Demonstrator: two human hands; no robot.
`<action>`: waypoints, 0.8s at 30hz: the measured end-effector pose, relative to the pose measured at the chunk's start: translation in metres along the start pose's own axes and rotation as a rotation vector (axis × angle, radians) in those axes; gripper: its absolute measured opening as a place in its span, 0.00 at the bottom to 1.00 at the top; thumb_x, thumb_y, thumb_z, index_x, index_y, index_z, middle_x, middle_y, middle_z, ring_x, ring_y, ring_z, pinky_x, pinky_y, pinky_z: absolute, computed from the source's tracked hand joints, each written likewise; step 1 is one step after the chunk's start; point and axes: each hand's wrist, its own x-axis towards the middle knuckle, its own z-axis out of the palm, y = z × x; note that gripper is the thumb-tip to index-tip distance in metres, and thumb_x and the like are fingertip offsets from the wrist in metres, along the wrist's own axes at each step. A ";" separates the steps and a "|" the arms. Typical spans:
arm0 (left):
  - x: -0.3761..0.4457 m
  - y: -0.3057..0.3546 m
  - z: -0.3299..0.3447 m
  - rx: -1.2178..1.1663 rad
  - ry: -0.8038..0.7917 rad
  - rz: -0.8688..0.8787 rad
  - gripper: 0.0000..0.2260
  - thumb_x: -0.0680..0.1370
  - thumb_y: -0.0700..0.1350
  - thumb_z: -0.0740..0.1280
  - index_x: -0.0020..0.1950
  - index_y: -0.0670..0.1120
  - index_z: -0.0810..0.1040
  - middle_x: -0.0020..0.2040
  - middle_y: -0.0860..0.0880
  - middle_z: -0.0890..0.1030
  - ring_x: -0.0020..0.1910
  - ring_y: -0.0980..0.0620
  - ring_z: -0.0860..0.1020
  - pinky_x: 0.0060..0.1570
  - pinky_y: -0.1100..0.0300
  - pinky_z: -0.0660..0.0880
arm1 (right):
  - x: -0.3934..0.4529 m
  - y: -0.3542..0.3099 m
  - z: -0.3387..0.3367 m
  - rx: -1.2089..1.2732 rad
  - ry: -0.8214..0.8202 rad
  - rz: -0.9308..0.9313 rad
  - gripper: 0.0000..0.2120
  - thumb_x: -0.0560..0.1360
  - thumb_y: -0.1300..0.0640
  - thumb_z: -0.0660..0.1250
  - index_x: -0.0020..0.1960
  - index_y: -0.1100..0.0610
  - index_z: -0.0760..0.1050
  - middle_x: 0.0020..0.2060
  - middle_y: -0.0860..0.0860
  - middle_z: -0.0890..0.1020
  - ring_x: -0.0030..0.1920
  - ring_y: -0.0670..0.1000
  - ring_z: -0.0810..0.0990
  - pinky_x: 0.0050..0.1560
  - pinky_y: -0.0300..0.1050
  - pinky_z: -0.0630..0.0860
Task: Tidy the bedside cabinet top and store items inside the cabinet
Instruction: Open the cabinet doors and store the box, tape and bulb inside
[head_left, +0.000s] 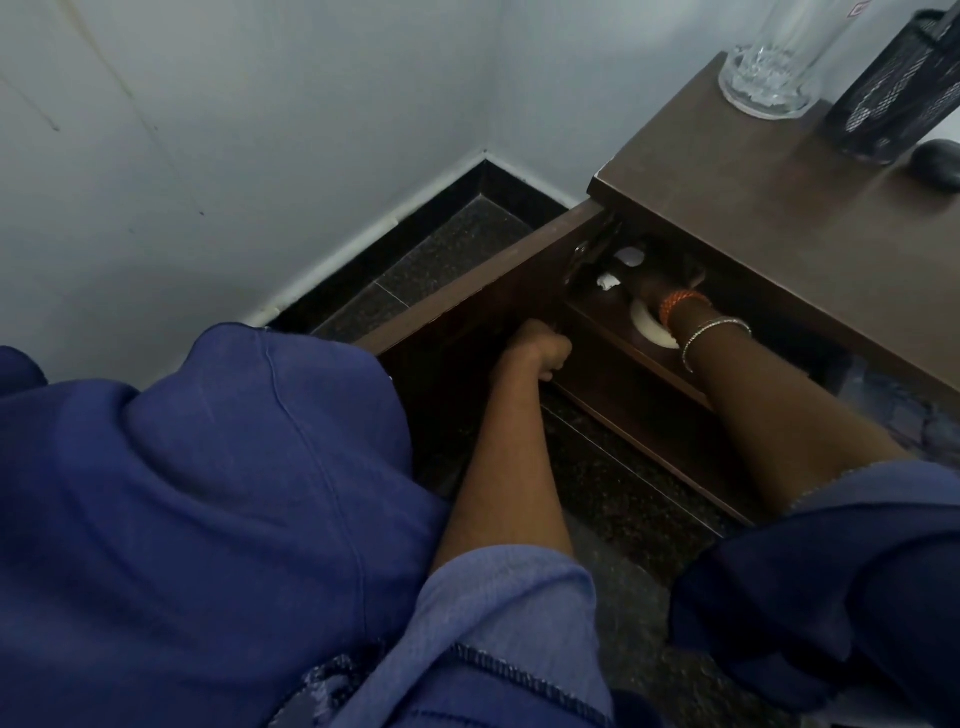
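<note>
One glass (774, 57) on top; left hand (540, 348) grips the door (467, 291), right grip hidden.

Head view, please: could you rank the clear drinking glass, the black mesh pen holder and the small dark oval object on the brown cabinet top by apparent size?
1-2. Black mesh pen holder and clear drinking glass: similar, and both are cut off by the frame, so unranked.
3. Small dark oval object: clearly smallest, though partly cropped too.

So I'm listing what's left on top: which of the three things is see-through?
The tall glass at the cabinet top's back edge; the mesh holder and small oval object are black.
</note>
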 end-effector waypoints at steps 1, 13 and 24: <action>-0.001 0.000 0.000 0.013 -0.013 0.013 0.15 0.80 0.42 0.59 0.67 0.45 0.69 0.63 0.44 0.76 0.61 0.48 0.74 0.51 0.55 0.71 | 0.000 0.001 0.000 0.000 -0.007 0.008 0.30 0.81 0.47 0.54 0.73 0.67 0.57 0.73 0.64 0.61 0.73 0.62 0.60 0.71 0.53 0.57; -0.006 -0.001 0.002 0.109 -0.090 0.093 0.10 0.78 0.44 0.63 0.59 0.48 0.73 0.59 0.47 0.77 0.57 0.50 0.74 0.54 0.50 0.71 | 0.004 -0.006 0.003 -0.059 0.104 -0.170 0.25 0.79 0.46 0.60 0.70 0.60 0.68 0.69 0.58 0.71 0.69 0.59 0.69 0.68 0.46 0.62; -0.021 0.013 0.014 0.004 0.096 0.456 0.07 0.74 0.41 0.65 0.45 0.52 0.79 0.50 0.48 0.83 0.53 0.47 0.79 0.52 0.54 0.74 | -0.091 0.021 -0.007 -0.202 0.384 -0.403 0.16 0.72 0.47 0.63 0.52 0.57 0.78 0.49 0.55 0.82 0.53 0.56 0.78 0.51 0.43 0.63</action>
